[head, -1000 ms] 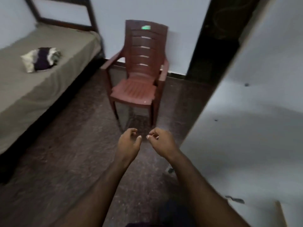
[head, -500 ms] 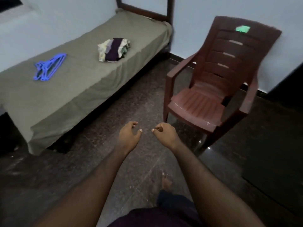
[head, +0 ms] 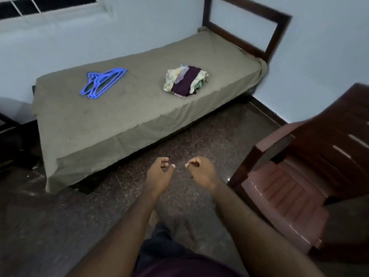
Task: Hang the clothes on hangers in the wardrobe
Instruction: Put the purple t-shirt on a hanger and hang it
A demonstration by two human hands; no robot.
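A small pile of folded clothes (head: 185, 79), pale yellow and dark purple, lies on the bed (head: 123, 116) toward its far end. A bunch of blue plastic hangers (head: 102, 81) lies on the same olive sheet, left of the pile. My left hand (head: 158, 175) and my right hand (head: 200, 172) hang side by side over the dark floor in front of the bed, fingers loosely curled, holding nothing. Both are well short of the bed. No wardrobe is in view.
A brown plastic chair (head: 303, 176) stands close on my right. The bed's dark wooden headboard (head: 245, 23) is against the far wall, with a window (head: 40, 7) at top left. Dark speckled floor (head: 60, 226) lies between me and the bed.
My view has swung left: the white door and the chair slid off to the right, and the bed with hangers and clothes came to the centre. Both hands kept their loose pose.
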